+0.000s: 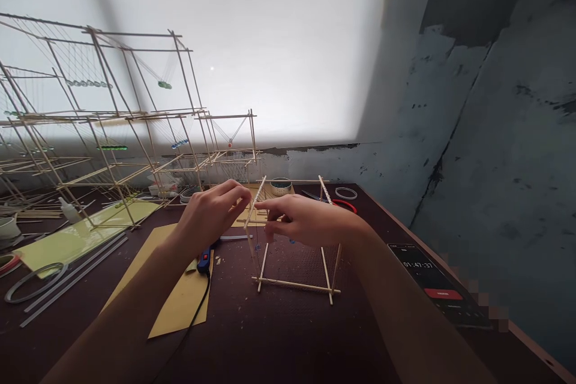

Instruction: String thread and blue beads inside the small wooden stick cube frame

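A small frame of thin wooden sticks (294,284) stands on the dark table in front of me. My left hand (211,213) and my right hand (306,219) meet above its near left corner. Both pinch at the top rail stick (260,191), fingers pressed together. What lies between the fingertips is too fine to make out. A glue gun with a blue body (204,259) lies on a yellow sheet (180,303) just under my left wrist, its black cord trailing toward me.
Several larger stick frames with hanging beads (112,126) fill the back left. A phone showing a timer (432,282) lies near the right table edge. Tape rolls (345,193), a small bowl (281,186), loose strips (72,279) and a green sheet (67,243) sit around.
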`<state>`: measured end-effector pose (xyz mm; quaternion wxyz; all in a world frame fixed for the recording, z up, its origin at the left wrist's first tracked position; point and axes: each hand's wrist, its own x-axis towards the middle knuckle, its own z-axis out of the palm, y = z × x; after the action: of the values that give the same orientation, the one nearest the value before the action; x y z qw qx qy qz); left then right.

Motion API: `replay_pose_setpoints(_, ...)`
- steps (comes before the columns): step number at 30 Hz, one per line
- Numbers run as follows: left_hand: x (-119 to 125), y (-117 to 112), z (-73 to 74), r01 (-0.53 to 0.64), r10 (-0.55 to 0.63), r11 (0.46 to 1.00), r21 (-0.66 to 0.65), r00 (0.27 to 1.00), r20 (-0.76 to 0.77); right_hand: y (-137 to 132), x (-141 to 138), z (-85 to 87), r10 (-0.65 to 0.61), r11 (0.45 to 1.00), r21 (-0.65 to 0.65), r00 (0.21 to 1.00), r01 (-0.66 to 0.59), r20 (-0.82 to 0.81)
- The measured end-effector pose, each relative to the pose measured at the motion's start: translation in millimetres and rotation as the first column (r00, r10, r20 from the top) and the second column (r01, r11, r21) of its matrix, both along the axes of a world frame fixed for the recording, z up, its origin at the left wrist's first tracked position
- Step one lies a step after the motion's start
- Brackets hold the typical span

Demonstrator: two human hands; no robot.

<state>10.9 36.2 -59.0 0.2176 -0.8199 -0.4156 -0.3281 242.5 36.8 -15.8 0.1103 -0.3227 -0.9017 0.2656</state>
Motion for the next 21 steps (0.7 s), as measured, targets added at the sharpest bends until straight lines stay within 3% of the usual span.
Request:
replay_pose_setpoints(7,-1,-1,-4.2,-0.008,0.008,0.999,-0.034,1.0,-0.01,0,0,0.0,-0.013,0.999,0.034,1.0,0.013,0.0)
replay_pose_setpoints(21,-5,4,-16.4,0.015,-0.013,0.998,-0.058,0.999,0.036,0,1,-0.2,-0.006,1.0,-0.022,1.0,0.006,-0.011)
